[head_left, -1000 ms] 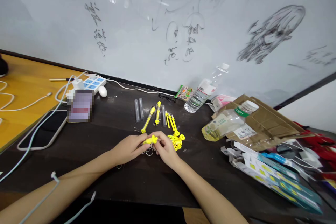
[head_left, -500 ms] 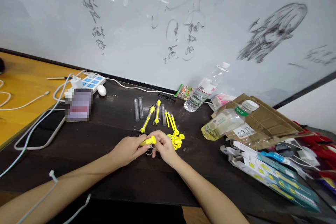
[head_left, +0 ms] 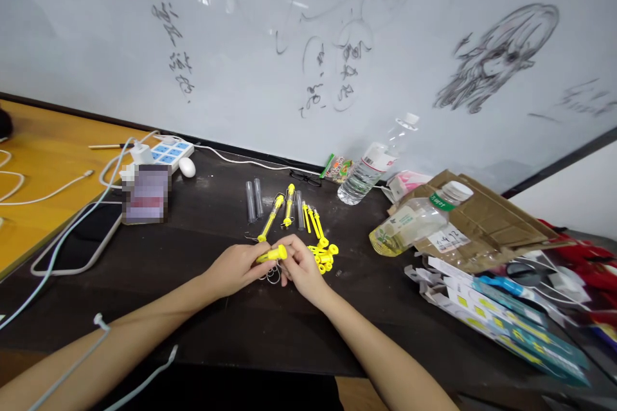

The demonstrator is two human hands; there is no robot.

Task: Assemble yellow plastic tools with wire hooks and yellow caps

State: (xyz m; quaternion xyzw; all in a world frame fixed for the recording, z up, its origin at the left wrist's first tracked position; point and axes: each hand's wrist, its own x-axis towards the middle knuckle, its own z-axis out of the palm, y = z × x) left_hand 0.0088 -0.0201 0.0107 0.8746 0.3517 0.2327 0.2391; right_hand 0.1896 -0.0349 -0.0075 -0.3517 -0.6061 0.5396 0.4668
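Note:
My left hand [head_left: 234,270] is closed on a yellow plastic piece [head_left: 276,253] with a round flanged end, held just above the dark table. My right hand [head_left: 301,268] meets it from the right, its fingers bent against the flanged end; whether they grip it or something small is hidden. Thin metal rings [head_left: 273,275] show below the fingers. Beyond the hands lie two yellow-ended tube assemblies [head_left: 270,218], clear tubes [head_left: 250,201] and slim yellow rods [head_left: 317,226]. A pile of yellow caps [head_left: 324,258] sits right of my right hand.
Phones [head_left: 80,237], a power strip [head_left: 171,154] and white cables occupy the left. A water bottle [head_left: 369,170], a tilted drink bottle [head_left: 409,225], cardboard [head_left: 486,225] and a torn box [head_left: 506,327] stand or lie at right. A whiteboard [head_left: 241,64] rises behind.
The flanged end of the yellow piece has shifted slightly upward between my hands. More of the metal rings shows below my fingers. The view has moved slightly.

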